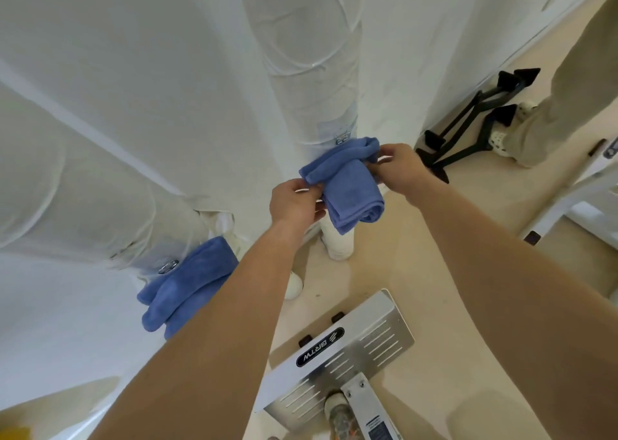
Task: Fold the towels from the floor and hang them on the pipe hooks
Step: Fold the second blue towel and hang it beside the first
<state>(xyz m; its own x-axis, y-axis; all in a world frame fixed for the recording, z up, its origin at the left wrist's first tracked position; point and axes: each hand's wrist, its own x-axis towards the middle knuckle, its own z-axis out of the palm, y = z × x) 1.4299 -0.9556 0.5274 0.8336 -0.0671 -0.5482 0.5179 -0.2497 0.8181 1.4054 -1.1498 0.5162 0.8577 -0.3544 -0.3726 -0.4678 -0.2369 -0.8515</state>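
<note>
My left hand (294,202) and right hand (398,162) pinch the folded towel (351,188) by its ends, top stretched level to catch the hook (342,137).

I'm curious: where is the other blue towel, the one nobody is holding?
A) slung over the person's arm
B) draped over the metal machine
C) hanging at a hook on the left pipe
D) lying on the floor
C: the second blue towel hangs at the hook on the left pipe, while the left hand and right hand pinch the folded blue towel.
</note>
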